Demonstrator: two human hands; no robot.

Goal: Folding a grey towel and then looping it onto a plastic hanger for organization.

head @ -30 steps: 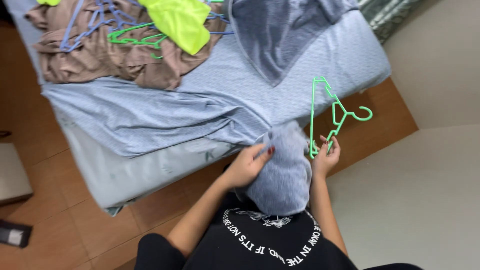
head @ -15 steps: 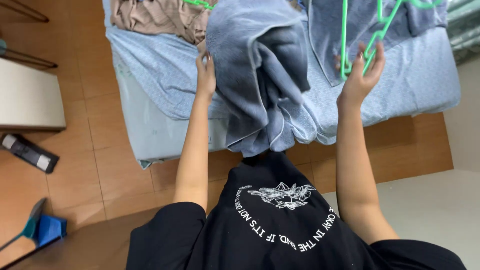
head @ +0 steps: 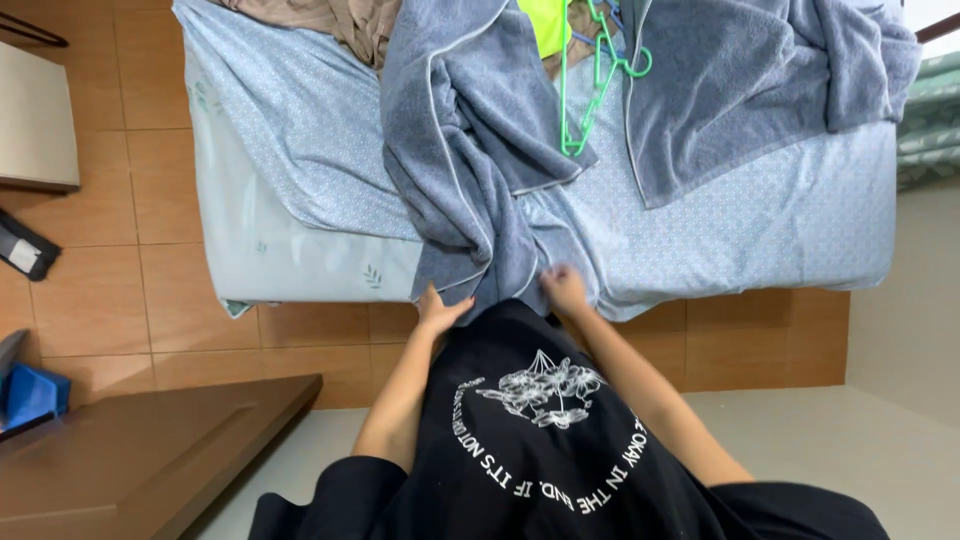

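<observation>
Both hands at the near edge of a blue-grey towel draped over the bed.

The left hand (head: 437, 308) and right hand (head: 566, 290) meet the lower hem of the blue-grey terry towel (head: 455, 150); fingers seem curled into the cloth, though a black printed shirt (head: 540, 440) hides the wrists, so a firm hold cannot be told. The towel hangs over the pale blue patterned bedsheet (head: 300, 140) edge. Beyond the towel lie green plastic hangers (head: 590, 70); a second grey towel (head: 740, 80) runs off frame.
</observation>
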